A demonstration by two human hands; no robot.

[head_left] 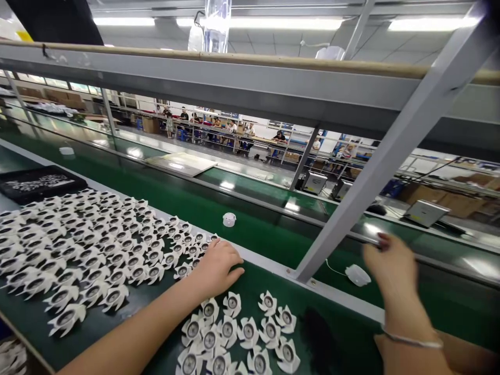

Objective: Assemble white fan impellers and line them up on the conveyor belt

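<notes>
Along the green surface (253, 281), in the head view, white fan wheels (117, 259) lie spread in a large group on the left, with a smaller cluster (227, 329) nearer the person. The left hand (219, 265) is at the right edge of the large group, fingers bent down over the wheels; whether they grip one, I cannot tell. Past the slanted post (344, 208), the right hand (394, 265) is over the belt (269, 237), near a white round part (357, 275) with a thin cord. Its fingers look curled close together, but blur hides whether they hold anything. Another white round part (229, 220) sits farther left on the belt.

A wheel is best taken by its hub, since the curved blades could snag neighbours; the right hand should keep clear of the post and the cord.
</notes>
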